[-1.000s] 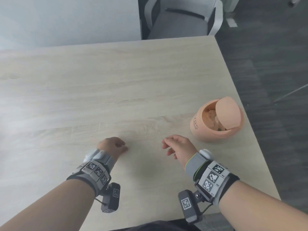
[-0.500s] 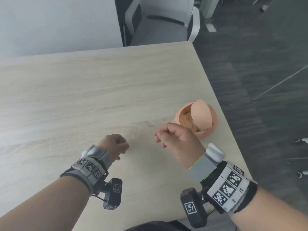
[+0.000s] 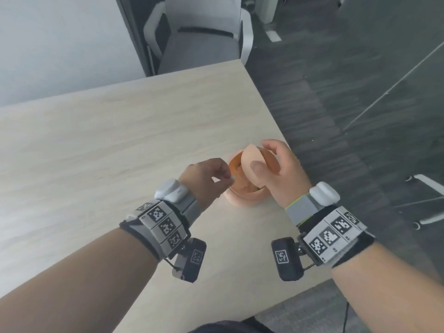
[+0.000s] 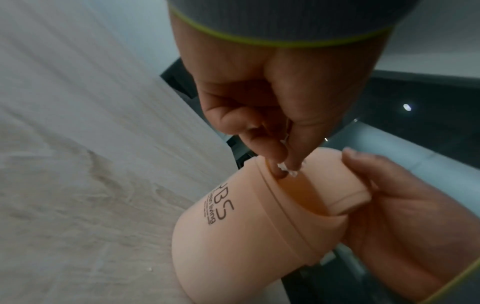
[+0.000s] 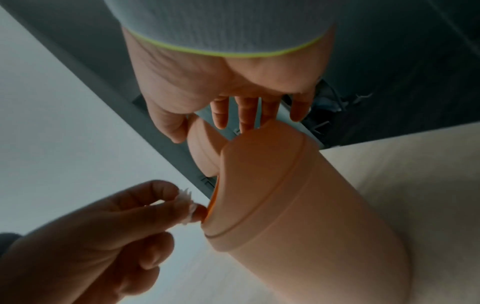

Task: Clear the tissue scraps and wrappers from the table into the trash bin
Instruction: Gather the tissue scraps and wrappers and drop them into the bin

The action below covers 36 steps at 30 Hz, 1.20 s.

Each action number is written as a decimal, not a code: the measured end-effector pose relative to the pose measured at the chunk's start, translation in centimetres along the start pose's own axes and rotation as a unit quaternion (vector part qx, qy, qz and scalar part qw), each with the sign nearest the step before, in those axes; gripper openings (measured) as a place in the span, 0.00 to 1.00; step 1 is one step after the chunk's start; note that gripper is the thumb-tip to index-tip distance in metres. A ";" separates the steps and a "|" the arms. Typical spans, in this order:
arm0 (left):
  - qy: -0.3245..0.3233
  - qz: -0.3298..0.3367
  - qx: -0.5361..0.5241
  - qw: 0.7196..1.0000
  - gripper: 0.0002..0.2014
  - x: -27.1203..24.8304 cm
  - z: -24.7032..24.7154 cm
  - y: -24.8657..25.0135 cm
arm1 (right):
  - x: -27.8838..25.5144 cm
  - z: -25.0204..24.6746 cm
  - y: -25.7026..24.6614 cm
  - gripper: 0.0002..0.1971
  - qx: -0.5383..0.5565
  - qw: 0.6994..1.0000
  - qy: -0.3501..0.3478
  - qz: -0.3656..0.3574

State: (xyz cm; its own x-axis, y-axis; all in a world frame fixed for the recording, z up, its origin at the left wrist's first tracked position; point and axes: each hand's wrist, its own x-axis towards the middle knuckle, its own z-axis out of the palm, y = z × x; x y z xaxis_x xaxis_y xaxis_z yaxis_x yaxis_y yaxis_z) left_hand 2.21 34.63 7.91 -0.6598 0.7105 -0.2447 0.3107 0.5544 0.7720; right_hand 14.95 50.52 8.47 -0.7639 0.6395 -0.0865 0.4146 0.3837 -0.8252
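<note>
Left hand: my left hand [image 3: 208,175] pinches a small white tissue scrap [image 4: 287,172] between thumb and forefinger, the other fingers curled in; the fingertips sit right at the bin's mouth.
Tissue scrap: I see it clamped in that pinch, at the rim of the opening, still outside the bin.
Right hand: my right hand [image 3: 281,171] is on the bin's swing lid [image 3: 254,165]; the thumb presses its face, and the 4 fingers, fairly straight and slightly spread, reach over the top behind it.
Trash bin: the peach bin [image 3: 242,188] stands on the table [image 3: 96,145] near its right edge, lid tipped, opening facing my left hand.
Bin contents: too blurred for me to tell.
Chair: 1 grey office chair [image 3: 199,39] stands past the table's far end.
</note>
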 end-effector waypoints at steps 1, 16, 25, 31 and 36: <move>-0.009 0.014 0.033 0.999 0.06 0.4 0.3 0.1 | -0.1 0.2 0.4 0.26 0.021 1.000 -0.004 0.006; -0.187 0.145 0.393 0.888 0.27 1.1 -0.4 1.7 | 0.2 -0.7 2.4 0.24 0.076 0.997 0.021 0.011; -0.265 0.120 0.469 0.834 0.28 2.2 0.9 2.1 | 0.3 -0.9 3.0 0.16 0.074 0.997 0.018 0.002; -0.186 0.150 0.463 0.854 0.19 1.6 0.6 2.1 | 0.4 -0.9 3.7 0.16 0.089 0.995 0.029 0.023; -0.156 0.162 0.385 0.895 0.17 0.6 -0.5 0.6 | 0.4 -0.5 3.8 0.12 0.101 0.994 0.016 0.028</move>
State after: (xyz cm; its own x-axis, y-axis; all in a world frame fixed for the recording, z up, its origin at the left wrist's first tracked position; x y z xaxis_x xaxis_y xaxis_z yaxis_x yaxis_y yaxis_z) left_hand 1.71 35.19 8.52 -0.2628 0.9081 -0.3260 0.9099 0.3457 0.2292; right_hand 16.46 52.56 5.59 -0.7246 0.6786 -0.1204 0.3458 0.2067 -0.9153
